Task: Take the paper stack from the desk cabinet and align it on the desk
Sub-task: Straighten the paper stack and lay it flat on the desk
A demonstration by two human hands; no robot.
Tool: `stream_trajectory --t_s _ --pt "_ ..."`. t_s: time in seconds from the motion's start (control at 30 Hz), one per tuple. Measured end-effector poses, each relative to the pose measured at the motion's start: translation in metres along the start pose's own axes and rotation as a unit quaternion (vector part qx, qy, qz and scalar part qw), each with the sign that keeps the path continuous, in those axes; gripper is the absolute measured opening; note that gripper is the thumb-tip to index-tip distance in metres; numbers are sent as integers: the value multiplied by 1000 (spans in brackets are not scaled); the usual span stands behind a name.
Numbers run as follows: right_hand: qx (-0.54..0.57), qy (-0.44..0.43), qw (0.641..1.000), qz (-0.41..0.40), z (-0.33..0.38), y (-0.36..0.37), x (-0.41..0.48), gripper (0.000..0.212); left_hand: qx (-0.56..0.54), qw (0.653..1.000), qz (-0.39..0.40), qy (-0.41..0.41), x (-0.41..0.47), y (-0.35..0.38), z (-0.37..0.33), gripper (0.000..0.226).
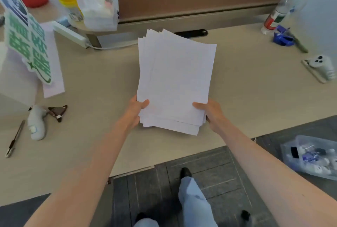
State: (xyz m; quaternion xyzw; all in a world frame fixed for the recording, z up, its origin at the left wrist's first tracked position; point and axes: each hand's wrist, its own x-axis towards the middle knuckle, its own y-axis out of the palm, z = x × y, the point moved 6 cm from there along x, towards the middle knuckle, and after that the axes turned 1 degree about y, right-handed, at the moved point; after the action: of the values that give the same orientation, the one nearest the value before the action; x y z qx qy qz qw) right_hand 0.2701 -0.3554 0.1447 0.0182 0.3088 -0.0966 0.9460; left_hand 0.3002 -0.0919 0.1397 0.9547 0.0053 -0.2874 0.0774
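Observation:
A stack of white paper (175,79) is held over the middle of the beige desk (94,88). Its sheets are fanned out unevenly, with corners sticking out at the far end and at the near end. My left hand (135,111) grips the stack's near left corner, thumb on top. My right hand (209,112) grips the near right corner the same way. The stack tilts up away from me; I cannot tell whether its near edge touches the desk. The desk cabinet is not in view.
On the left lie a pen (15,138), a white handheld device (36,121), a green-and-white sign (27,38) and a sheet of paper (54,62). A bottle (281,10), blue clips (282,36) and a white stapler-like tool (321,69) sit at the right. A clear box (311,156) stands on the floor.

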Motion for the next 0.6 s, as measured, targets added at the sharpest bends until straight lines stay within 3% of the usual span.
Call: stream_trajectory --t_s 0.1,0.2,0.33,0.47,0.6 --pt "65 33 993 91 34 -5 40 42 -23 999 -20 13 29 14 -5 39" --pt "33 52 987 152 60 -3 70 44 -36 999 -22 24 47 30 -8 39" --pt "5 31 989 145 81 0 95 36 -26 998 -42 28 61 41 -17 28" --pt "10 7 991 131 96 0 113 27 12 998 -53 32 78 43 -33 41" --pt "5 -22 991 136 113 2 119 9 -38 998 -17 53 87 52 -67 45"
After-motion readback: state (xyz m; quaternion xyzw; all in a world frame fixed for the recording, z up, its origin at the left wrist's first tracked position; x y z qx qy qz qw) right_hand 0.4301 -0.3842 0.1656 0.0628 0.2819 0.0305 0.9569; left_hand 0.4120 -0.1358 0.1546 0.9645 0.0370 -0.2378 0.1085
